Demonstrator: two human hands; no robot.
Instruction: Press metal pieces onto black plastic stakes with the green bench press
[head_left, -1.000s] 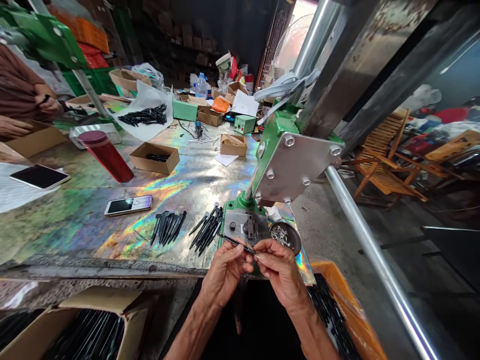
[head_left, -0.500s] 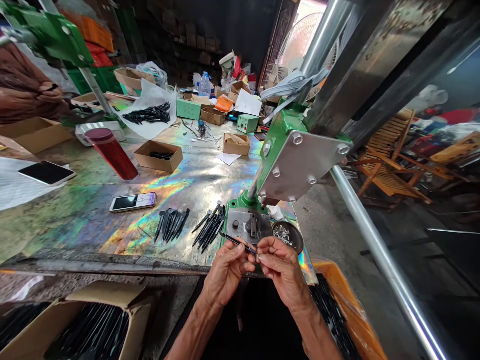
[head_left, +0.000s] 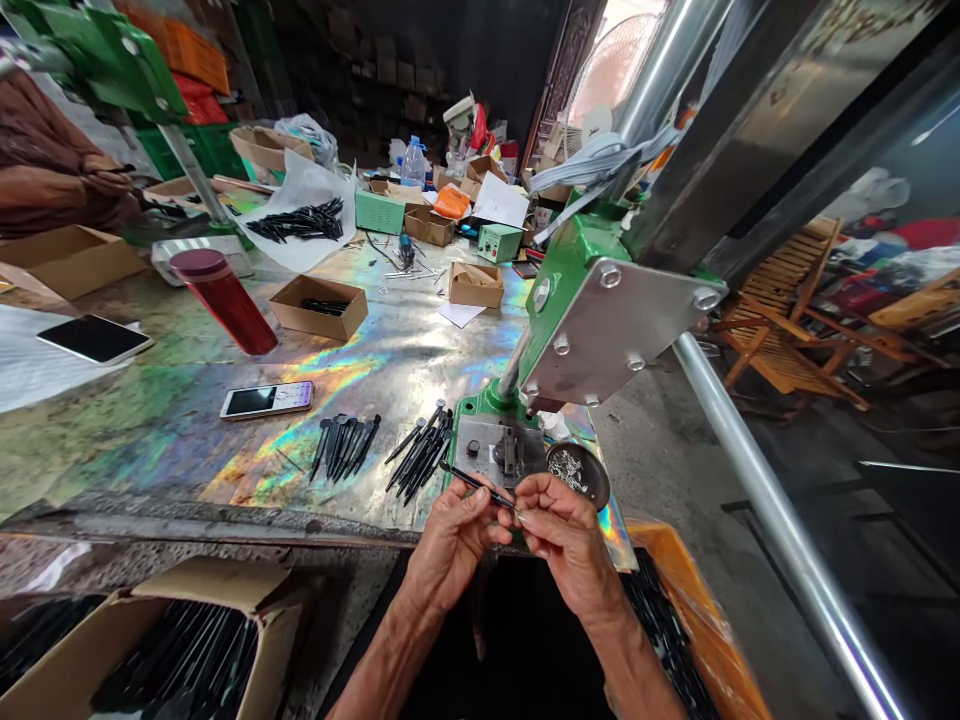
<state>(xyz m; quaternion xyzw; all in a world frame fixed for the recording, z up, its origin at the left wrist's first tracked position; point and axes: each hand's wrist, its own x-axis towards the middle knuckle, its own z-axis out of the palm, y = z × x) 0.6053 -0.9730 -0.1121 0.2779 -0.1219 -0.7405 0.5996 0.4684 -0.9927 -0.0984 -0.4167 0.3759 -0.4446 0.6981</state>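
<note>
Evidently, left hand [head_left: 448,545] and right hand [head_left: 568,535] pinch the black rod [head_left: 466,479]; a slack grip could drop it off the near side of the table [head_left: 405,345].

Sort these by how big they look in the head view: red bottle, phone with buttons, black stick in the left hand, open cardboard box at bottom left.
1. Cardboard box
2. Red bottle
3. Phone
4. Black stick, partly covered by fingers

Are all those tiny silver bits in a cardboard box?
No, the silver bits lie in a round dark dish near the right hand.
</note>
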